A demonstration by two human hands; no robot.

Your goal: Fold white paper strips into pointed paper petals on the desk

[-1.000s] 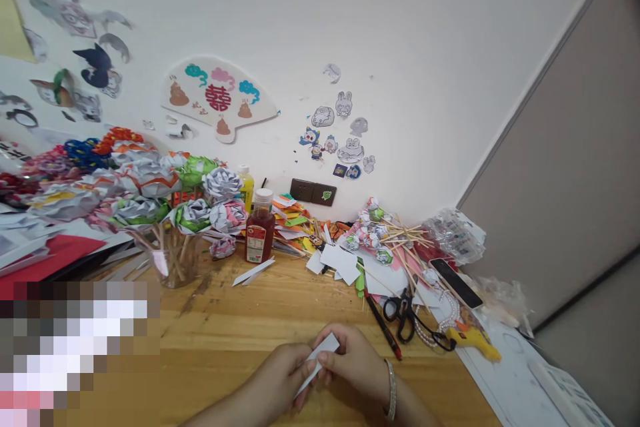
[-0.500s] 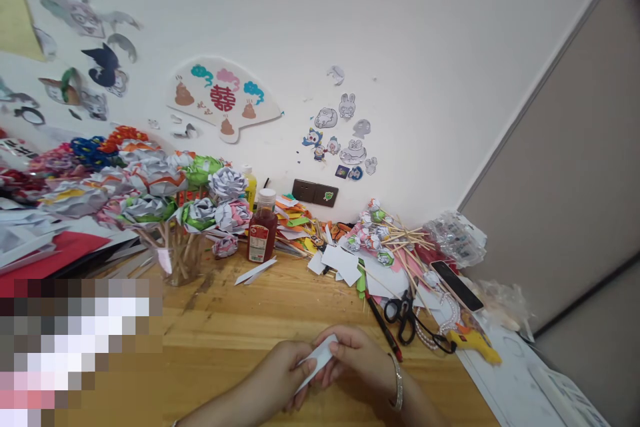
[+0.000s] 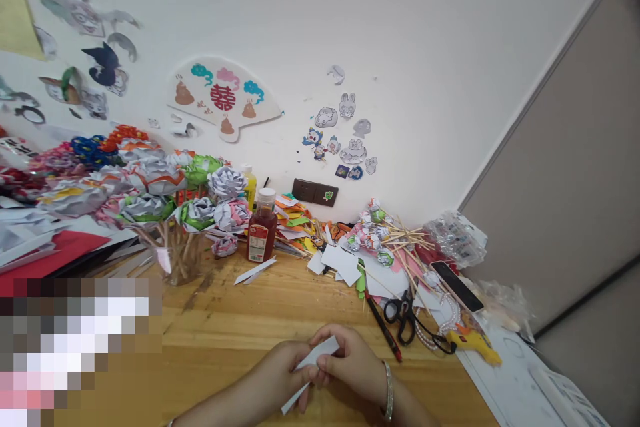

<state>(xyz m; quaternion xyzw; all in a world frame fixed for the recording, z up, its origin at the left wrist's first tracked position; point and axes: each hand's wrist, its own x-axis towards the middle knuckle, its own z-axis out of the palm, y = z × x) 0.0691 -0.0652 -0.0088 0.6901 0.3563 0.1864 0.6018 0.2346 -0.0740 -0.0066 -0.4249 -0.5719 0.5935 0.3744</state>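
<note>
- Reference: clock directions are read from the hands, with 12 o'clock toward the white wall (image 3: 430, 93)
- Narrow white paper strip (image 3: 321, 351): held between both hands over the light-brown wooden table (image 3: 235, 330), upper end pointing between 1 and 2 o'clock
- Left hand (image 3: 284, 372): fingers closed, gripping the strip, thumb near its middle
- Right hand (image 3: 350, 361): thumb and fingers pinching the strip, thumb just beside the left thumb
- Slim white paper end (image 3: 295, 399): projects between 7 and 8 o'clock; whether it belongs to the same strip cannot be told
- Black-handled scissors (image 3: 409, 327): 2 o'clock, near a black-and-red pen (image 3: 384, 327)
- Yellow plastic glue gun (image 3: 477, 347): 3 o'clock
- White-capped, red-brown bottle (image 3: 260, 238): 11 o'clock
</note>
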